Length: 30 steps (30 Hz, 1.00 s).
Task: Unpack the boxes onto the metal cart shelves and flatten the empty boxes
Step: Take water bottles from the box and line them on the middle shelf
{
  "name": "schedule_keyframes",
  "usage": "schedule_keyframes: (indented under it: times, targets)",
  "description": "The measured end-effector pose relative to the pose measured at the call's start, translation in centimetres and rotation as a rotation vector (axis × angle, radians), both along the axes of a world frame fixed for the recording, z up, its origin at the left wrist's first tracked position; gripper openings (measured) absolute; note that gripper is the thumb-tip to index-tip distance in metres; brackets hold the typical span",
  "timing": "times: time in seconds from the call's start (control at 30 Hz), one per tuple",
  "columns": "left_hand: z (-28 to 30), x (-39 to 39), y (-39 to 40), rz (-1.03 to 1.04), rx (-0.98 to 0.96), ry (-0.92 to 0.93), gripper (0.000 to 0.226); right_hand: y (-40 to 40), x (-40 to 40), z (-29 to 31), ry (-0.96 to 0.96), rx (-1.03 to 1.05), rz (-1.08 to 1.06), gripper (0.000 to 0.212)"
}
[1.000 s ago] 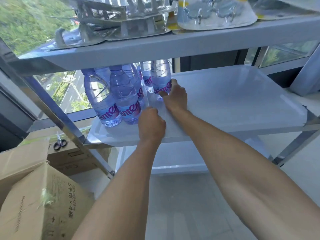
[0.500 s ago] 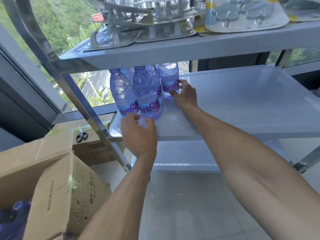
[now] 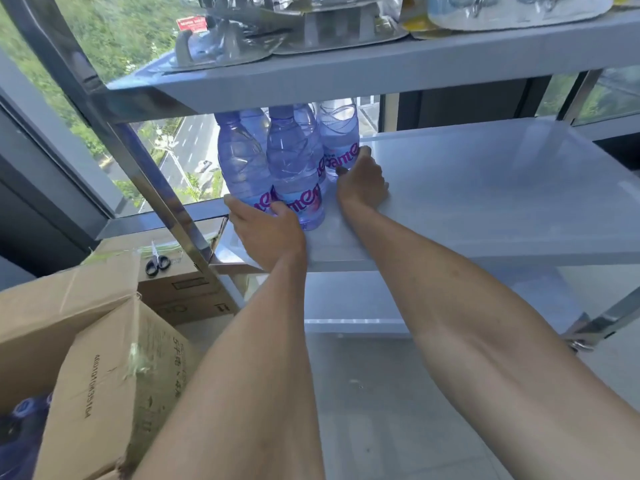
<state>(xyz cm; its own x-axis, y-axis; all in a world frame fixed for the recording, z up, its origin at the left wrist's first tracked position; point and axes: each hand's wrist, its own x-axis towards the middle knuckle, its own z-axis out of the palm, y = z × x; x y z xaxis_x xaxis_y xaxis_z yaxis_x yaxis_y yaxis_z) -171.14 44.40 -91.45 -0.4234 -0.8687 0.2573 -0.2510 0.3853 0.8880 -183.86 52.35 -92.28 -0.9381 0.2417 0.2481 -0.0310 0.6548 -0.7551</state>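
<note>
Several clear water bottles with purple labels stand in a tight group at the left of the cart's middle shelf (image 3: pixel 485 188). My left hand (image 3: pixel 266 230) grips the base of the front-left bottle (image 3: pixel 239 164), its thumb against the front middle bottle (image 3: pixel 291 168). My right hand (image 3: pixel 362 181) rests on the shelf with fingers and thumb curled round the lower part of the rear right bottle (image 3: pixel 337 133). An open cardboard box (image 3: pixel 114 393) sits at the lower left, with blue bottle caps (image 3: pixel 20 420) showing inside.
The top shelf (image 3: pixel 346 74) hangs low over the bottles and carries plastic blister packs (image 3: pixel 225 46). A slanted metal cart post (image 3: pixel 138 161) stands left of my left hand. Scissors (image 3: pixel 157 263) lie on a closed box (image 3: pixel 187 292) behind the open one. A lower shelf (image 3: pixel 363 306) lies beneath.
My left hand drew back to the shelf edge, then moved forward and took hold of the front-left bottle's base. My right hand stays at the rear right bottle. The view shifted left.
</note>
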Motion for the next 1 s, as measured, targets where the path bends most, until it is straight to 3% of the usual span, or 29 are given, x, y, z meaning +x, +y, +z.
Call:
schedule_keyframes:
  times: [0.33, 0.67, 0.87, 1.0]
  targets:
    - [-1.3, -1.0, -1.1, -0.007, -0.021, 0.025, 0.066, -1.8, -0.6, -0.6, -0.057, 0.152, -0.138, 0.041]
    - [-2.0, -1.0, -1.3, -0.032, -0.058, 0.029, 0.066, -1.5, -1.7, -0.9, -0.024, 0.206, -0.074, 0.04]
    - [0.5, 1.4, -1.9, -0.162, -0.038, -0.23, 0.081, 1.4, 3.6, -0.3, -0.075, 0.392, 0.007, 0.053]
    - [3.8, 5.8, -1.6, -0.166, -0.078, -0.397, 0.076, 3.3, 11.1, 1.7, -0.068, 0.46, 0.06, 0.062]
